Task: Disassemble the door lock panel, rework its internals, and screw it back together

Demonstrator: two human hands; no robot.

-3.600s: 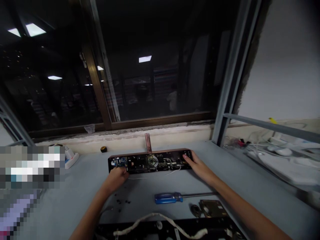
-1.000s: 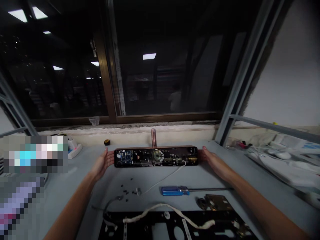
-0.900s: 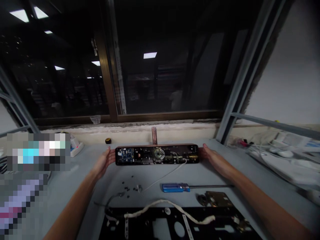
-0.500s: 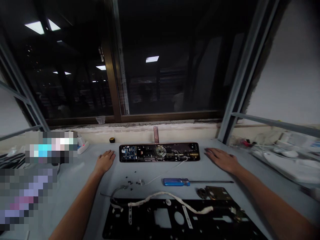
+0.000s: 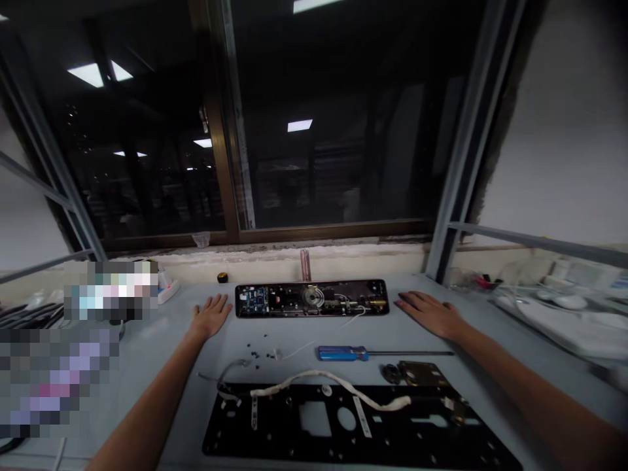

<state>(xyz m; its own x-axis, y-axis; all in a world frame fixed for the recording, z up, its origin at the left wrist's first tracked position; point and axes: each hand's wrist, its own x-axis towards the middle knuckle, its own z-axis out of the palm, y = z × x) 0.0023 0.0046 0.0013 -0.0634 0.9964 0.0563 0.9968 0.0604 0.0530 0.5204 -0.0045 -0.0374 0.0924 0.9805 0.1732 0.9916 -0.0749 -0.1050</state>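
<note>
A long dark lock body (image 5: 312, 298) lies open side up on the grey table (image 5: 161, 366), its blue circuit board at the left end and a round metal part in the middle. My left hand (image 5: 210, 315) rests flat and open on the table just left of it. Just right of it my right hand (image 5: 428, 313) lies flat, fingers stretched out. Neither hand touches the lock body or holds anything.
A blue-handled screwdriver (image 5: 363, 353) lies in front of the lock body. A black perforated plate (image 5: 353, 428) with a white cable (image 5: 324, 387) across it sits at the near edge, beside a brass-coloured part (image 5: 422, 374). Several small screws (image 5: 258, 353) are scattered. A copper post (image 5: 305, 264) stands by the windowsill.
Both hands let go of the ends of the lock body and came down flat on the table beside it. The view has tilted back, showing more of the black plate.
</note>
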